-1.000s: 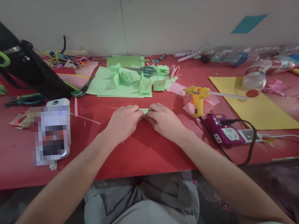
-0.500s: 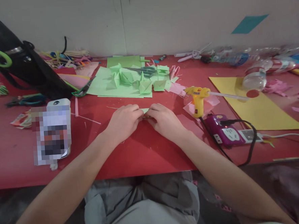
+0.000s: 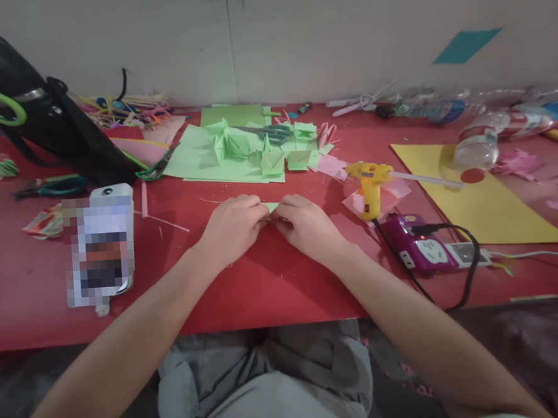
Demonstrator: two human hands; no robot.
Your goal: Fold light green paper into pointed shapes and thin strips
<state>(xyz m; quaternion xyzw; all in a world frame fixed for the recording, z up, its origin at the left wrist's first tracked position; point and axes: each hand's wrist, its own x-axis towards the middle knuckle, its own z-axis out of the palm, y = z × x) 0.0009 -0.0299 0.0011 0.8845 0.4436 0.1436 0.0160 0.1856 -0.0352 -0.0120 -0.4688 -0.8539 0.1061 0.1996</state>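
Note:
My left hand (image 3: 233,227) and my right hand (image 3: 306,226) rest side by side on the red table (image 3: 264,279), fingers curled and pressed together on a small piece of light green paper (image 3: 272,206). Only a corner of the paper shows between my fingertips. Behind my hands lies a stack of green sheets (image 3: 195,160) with several folded green paper shapes (image 3: 271,162) and grey scissors (image 3: 267,131) on top.
A yellow glue gun (image 3: 369,181) stands right of my hands, plugged into a purple power strip (image 3: 418,244). A yellow sheet (image 3: 491,212) with a plastic bottle (image 3: 476,146) lies further right. A phone (image 3: 104,245) and black bag (image 3: 42,122) sit on the left.
Both hands stay in place on the green paper; only slight finger movement shows. The view shifts a little.

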